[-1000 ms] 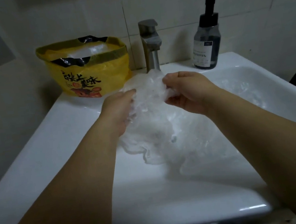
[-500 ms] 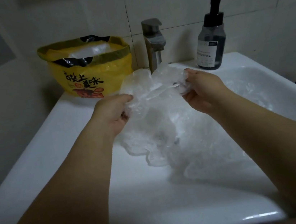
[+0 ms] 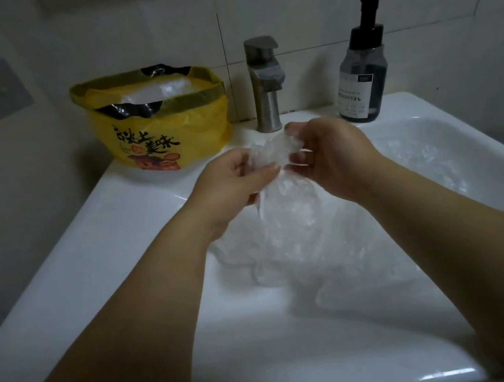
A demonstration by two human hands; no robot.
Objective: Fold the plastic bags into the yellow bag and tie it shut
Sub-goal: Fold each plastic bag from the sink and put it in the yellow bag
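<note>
Your L hand (image 3: 233, 183) & R hand (image 3: 333, 157) meet above the sink (image 3: 122, 240), fingers curled, both pinching the clear plastic bag (image 3: 288, 211) at its bunched top. Bag hangs roughly vertical, lower end in basin. Yellow bag (image 3: 172, 130) sits back-left, mouth up, near faucet (image 3: 265, 93).

Your left grip (image 3: 231, 187) and right grip (image 3: 333, 161) pinch the crumpled top of a clear plastic bag (image 3: 289, 218) above the sink (image 3: 93, 259). The yellow bag (image 3: 172, 127) stands open at the back left, beside the faucet (image 3: 265, 93). A soap dispenser (image 3: 362, 80) stands right of the faucet.
</note>
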